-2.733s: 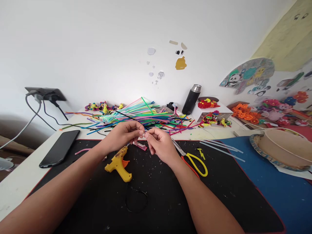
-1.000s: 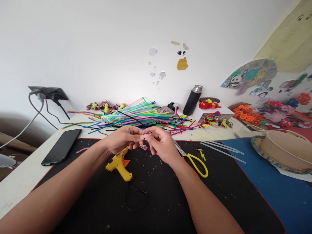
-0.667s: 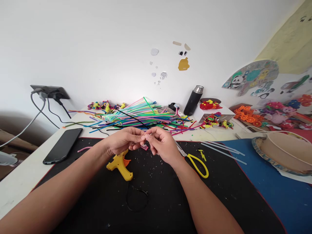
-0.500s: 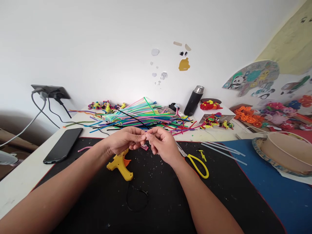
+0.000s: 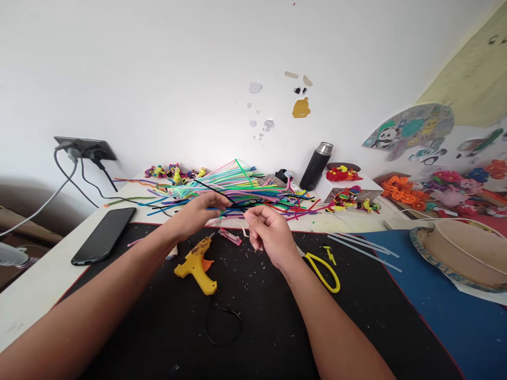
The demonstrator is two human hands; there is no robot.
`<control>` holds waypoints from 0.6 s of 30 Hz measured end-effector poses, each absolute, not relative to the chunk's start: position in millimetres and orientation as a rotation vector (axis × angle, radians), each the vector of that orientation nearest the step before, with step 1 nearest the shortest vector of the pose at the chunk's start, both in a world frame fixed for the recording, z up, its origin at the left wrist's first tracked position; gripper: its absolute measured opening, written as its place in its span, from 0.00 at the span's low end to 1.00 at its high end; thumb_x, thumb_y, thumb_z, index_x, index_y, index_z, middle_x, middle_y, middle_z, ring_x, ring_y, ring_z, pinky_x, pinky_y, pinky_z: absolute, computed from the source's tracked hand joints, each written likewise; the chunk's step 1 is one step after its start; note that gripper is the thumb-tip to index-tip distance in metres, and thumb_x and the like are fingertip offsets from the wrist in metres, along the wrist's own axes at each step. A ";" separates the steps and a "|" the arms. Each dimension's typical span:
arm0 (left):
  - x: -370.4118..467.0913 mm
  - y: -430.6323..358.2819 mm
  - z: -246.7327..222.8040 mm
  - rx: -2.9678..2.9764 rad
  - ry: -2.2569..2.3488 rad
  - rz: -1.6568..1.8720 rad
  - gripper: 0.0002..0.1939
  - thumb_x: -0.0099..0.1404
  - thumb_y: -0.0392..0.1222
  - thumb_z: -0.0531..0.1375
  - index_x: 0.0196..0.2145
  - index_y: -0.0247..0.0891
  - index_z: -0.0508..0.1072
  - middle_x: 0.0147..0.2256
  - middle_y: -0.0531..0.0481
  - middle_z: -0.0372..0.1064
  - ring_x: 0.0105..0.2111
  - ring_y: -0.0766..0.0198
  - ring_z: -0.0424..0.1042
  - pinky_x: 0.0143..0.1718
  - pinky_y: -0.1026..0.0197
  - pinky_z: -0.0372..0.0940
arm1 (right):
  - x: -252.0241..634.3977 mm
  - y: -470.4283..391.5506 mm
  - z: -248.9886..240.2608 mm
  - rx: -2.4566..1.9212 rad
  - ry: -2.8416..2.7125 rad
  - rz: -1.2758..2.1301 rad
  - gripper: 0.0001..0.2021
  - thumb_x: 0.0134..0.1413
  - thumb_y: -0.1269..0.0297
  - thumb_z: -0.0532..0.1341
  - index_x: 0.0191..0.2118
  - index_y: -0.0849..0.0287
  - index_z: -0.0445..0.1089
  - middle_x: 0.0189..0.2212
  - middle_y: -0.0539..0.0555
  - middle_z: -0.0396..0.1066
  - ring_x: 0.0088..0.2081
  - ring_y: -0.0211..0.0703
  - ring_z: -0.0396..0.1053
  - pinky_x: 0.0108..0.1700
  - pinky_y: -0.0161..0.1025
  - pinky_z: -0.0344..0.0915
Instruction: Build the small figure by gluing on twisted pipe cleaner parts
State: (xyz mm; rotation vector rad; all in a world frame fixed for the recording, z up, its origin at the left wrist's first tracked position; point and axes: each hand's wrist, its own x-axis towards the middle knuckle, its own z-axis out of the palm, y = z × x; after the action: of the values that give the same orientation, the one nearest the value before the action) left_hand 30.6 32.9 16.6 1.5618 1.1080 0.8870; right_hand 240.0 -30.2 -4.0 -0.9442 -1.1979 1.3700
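My right hand (image 5: 270, 233) is closed in a pinch above the far part of the black mat (image 5: 261, 327). What its fingertips hold, if anything, is too small to make out; a thin whitish strip (image 5: 244, 230) shows just below them. To its left, my left hand (image 5: 200, 215) hovers with fingers and thumb apart, near the pile of pipe cleaners (image 5: 225, 184). Below the hands lie a yellow glue gun (image 5: 198, 266) with an orange trigger and a small pink-and-clear tool (image 5: 229, 237). Yellow-handled scissors (image 5: 325, 274) rest beside my right wrist, their blades partly hidden.
A black phone (image 5: 104, 236) lies at the left. Clear glue sticks (image 5: 364, 245) and a small yellow piece (image 5: 329, 255) are on the right, near a round tray (image 5: 459, 253). A black thermos (image 5: 316, 166) stands by the wall, beside a white box (image 5: 325, 189).
My hands have come apart: the left has moved up and left, its fingers opening. My right hand stays almost in place, still pinched. The pink tool and whitish strip show more fully.
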 end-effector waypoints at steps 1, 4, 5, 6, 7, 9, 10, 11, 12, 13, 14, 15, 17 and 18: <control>31.9 29.8 18.9 1.633 1.113 0.841 0.17 0.56 0.48 0.71 0.40 0.38 0.77 0.42 0.47 0.78 0.42 0.59 0.74 0.39 0.63 0.67 | 239.9 -30.4 -4.2 -0.944 -1.199 1.373 0.18 0.57 0.46 0.69 0.38 0.57 0.70 0.18 0.41 0.63 0.14 0.32 0.60 0.16 0.30 0.50; 37.4 19.4 27.2 1.675 0.988 0.653 0.19 0.63 0.56 0.67 0.41 0.38 0.78 0.40 0.47 0.78 0.40 0.58 0.74 0.40 0.60 0.68 | 239.9 -30.4 -4.3 -0.945 -1.208 1.369 0.18 0.58 0.47 0.68 0.38 0.57 0.71 0.17 0.41 0.64 0.14 0.32 0.59 0.16 0.30 0.51; 39.0 16.6 29.6 1.659 0.953 0.620 0.20 0.65 0.59 0.65 0.39 0.38 0.78 0.37 0.47 0.78 0.36 0.60 0.73 0.38 0.61 0.67 | 239.9 -30.3 -4.1 -0.945 -1.214 1.369 0.18 0.58 0.47 0.68 0.38 0.57 0.71 0.17 0.42 0.64 0.14 0.32 0.59 0.16 0.30 0.51; 40.4 14.4 31.4 1.639 0.928 0.608 0.22 0.66 0.61 0.64 0.36 0.37 0.77 0.34 0.48 0.77 0.32 0.62 0.72 0.35 0.62 0.66 | 239.9 -30.3 -3.9 -0.948 -1.220 1.369 0.18 0.58 0.47 0.68 0.38 0.57 0.71 0.17 0.42 0.64 0.14 0.32 0.59 0.16 0.30 0.51; 41.4 13.0 32.6 1.619 0.914 0.616 0.23 0.65 0.62 0.65 0.34 0.36 0.77 0.32 0.49 0.76 0.30 0.64 0.70 0.33 0.62 0.65 | 239.8 -30.3 -3.6 -0.952 -1.227 1.370 0.18 0.57 0.47 0.68 0.38 0.57 0.71 0.17 0.42 0.64 0.14 0.32 0.59 0.16 0.30 0.51; 42.5 11.6 33.5 1.580 0.887 0.650 0.23 0.64 0.62 0.67 0.32 0.36 0.76 0.30 0.50 0.75 0.28 0.65 0.68 0.31 0.63 0.62 | 239.6 -30.6 -2.9 -0.961 -1.240 1.368 0.18 0.57 0.46 0.68 0.38 0.57 0.71 0.17 0.42 0.64 0.14 0.32 0.59 0.16 0.30 0.51; 42.9 11.3 33.4 1.562 0.870 0.660 0.23 0.63 0.62 0.68 0.31 0.36 0.76 0.30 0.50 0.74 0.27 0.66 0.68 0.30 0.64 0.61 | 239.5 -30.8 -2.6 -0.965 -1.245 1.367 0.18 0.57 0.46 0.68 0.38 0.57 0.71 0.17 0.42 0.64 0.14 0.32 0.59 0.16 0.30 0.51; 43.2 11.2 33.2 1.545 0.854 0.663 0.23 0.62 0.62 0.69 0.31 0.36 0.76 0.29 0.50 0.74 0.27 0.66 0.67 0.29 0.64 0.61 | 239.5 -31.0 -2.3 -0.968 -1.249 1.366 0.18 0.57 0.46 0.68 0.38 0.57 0.71 0.17 0.42 0.65 0.14 0.32 0.59 0.16 0.30 0.51; 43.4 11.0 33.0 1.533 0.843 0.662 0.23 0.61 0.61 0.69 0.31 0.36 0.76 0.29 0.50 0.74 0.27 0.66 0.67 0.28 0.64 0.60 | 239.4 -31.1 -2.2 -0.968 -1.249 1.366 0.18 0.57 0.46 0.68 0.38 0.57 0.71 0.17 0.42 0.64 0.14 0.32 0.59 0.16 0.30 0.51; 43.6 10.8 32.9 1.525 0.837 0.656 0.22 0.61 0.60 0.70 0.30 0.35 0.77 0.28 0.50 0.74 0.26 0.67 0.67 0.28 0.65 0.60 | 239.4 -31.2 -2.2 -0.967 -1.248 1.367 0.18 0.57 0.46 0.68 0.38 0.57 0.71 0.17 0.42 0.64 0.14 0.32 0.59 0.16 0.30 0.51; 43.8 10.5 32.8 1.520 0.835 0.646 0.22 0.60 0.59 0.70 0.30 0.35 0.77 0.28 0.50 0.74 0.26 0.67 0.66 0.27 0.65 0.59 | 239.4 -31.2 -2.4 -0.966 -1.248 1.368 0.18 0.57 0.46 0.68 0.38 0.57 0.71 0.17 0.42 0.64 0.14 0.32 0.59 0.16 0.30 0.51; 44.0 10.1 32.7 1.515 0.838 0.635 0.21 0.60 0.58 0.71 0.30 0.35 0.77 0.28 0.50 0.74 0.26 0.67 0.66 0.26 0.66 0.58 | 239.3 -31.1 -2.7 -0.965 -1.247 1.366 0.18 0.57 0.46 0.68 0.38 0.57 0.71 0.17 0.42 0.64 0.14 0.32 0.60 0.16 0.30 0.51; 44.4 9.3 32.3 1.502 0.849 0.614 0.21 0.60 0.58 0.71 0.30 0.35 0.78 0.28 0.50 0.74 0.26 0.67 0.67 0.25 0.66 0.57 | 239.0 -31.1 -3.7 -0.969 -1.252 1.362 0.18 0.57 0.46 0.68 0.38 0.57 0.71 0.17 0.42 0.64 0.14 0.32 0.60 0.16 0.30 0.52; 44.5 9.0 31.9 1.494 0.854 0.608 0.20 0.59 0.57 0.72 0.30 0.35 0.78 0.28 0.49 0.74 0.26 0.67 0.67 0.25 0.66 0.58 | 238.8 -31.2 -4.2 -0.973 -1.255 1.361 0.18 0.57 0.46 0.68 0.38 0.57 0.71 0.17 0.42 0.64 0.14 0.32 0.60 0.16 0.30 0.52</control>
State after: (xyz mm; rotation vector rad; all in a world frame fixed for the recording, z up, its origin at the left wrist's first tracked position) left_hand 44.5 9.0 31.9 1.4936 0.8542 0.6077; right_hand 238.8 -31.2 -4.2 -0.9730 -1.2548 1.3607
